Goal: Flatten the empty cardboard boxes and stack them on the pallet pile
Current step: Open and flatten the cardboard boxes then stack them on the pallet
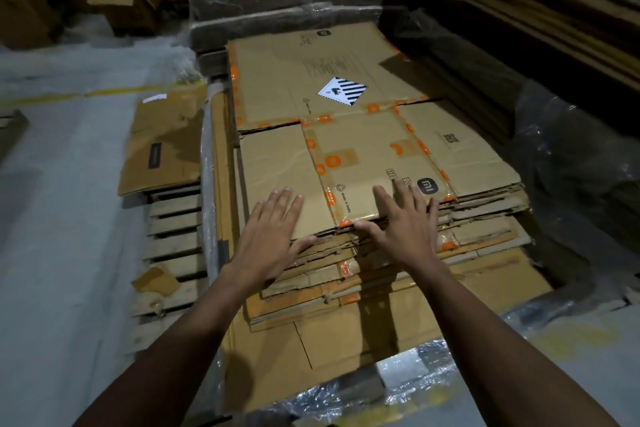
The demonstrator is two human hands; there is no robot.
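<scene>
Both hands flat and spread, fingers straight, pressing on the top box (346, 163) at the near edge of the pile (363, 267). Left hand (273, 232) on the plain flap at the box's near left corner, thumb hooked over the edge. Right hand (405, 222) beside it on the taped middle panel, just short of the dark logo (425, 186), thumb likewise over the edge.

Top box flattened, lying level on the pile, orange tape along its seams, a small code label (451, 139) toward its far right. Beyond it, a second flat box (311, 69) bearing a striped diamond sticker (342, 91), its near edge touching the top box.

Pile built of many flattened sheets, ragged edges stepping out toward the camera, plastic wrap (408, 381) showing at its near foot. Left of the pile, a wooden pallet (173, 246) with a flat carton (162, 149) on its far end and a torn scrap (156, 282) nearer. Far left beyond the pile, upright boxes (117, 7) on the floor.
</scene>
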